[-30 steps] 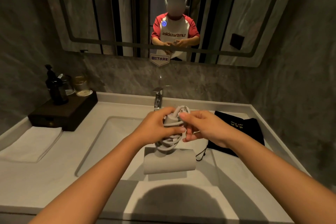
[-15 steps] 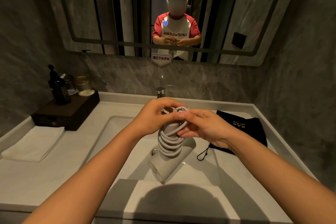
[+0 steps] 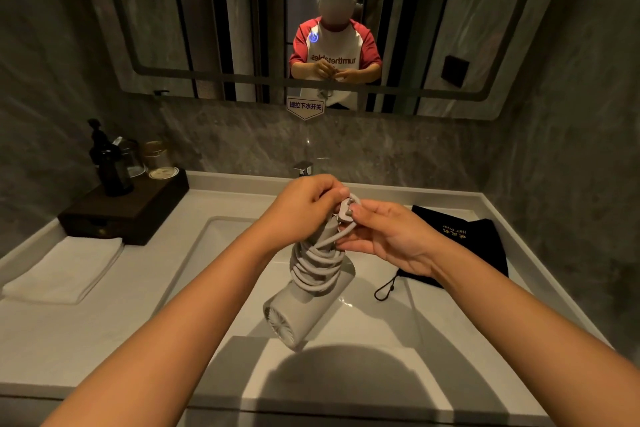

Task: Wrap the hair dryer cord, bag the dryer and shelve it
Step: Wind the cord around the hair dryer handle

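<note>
A pale grey hair dryer (image 3: 304, 310) hangs above the sink, barrel down and tilted, its round grille facing me. Its grey cord (image 3: 320, 265) is wound in several loops around the handle. My left hand (image 3: 304, 208) grips the top of the handle. My right hand (image 3: 384, 236) pinches the plug (image 3: 346, 213) at the cord's end, right beside my left fingers. A black drawstring bag (image 3: 464, 239) with gold lettering lies flat on the counter to the right, its cord loop trailing toward the basin.
The white sink basin (image 3: 214, 253) sits below the hands, the tap (image 3: 304, 168) behind them. A dark wooden tray (image 3: 128, 208) with a pump bottle and glasses stands at back left, a folded white towel (image 3: 65, 269) in front of it. A mirror hangs above.
The dryer's barrel has swung from lying level to pointing down toward me. More cord loops sit on the handle, and my right hand now holds the plug at the top.
</note>
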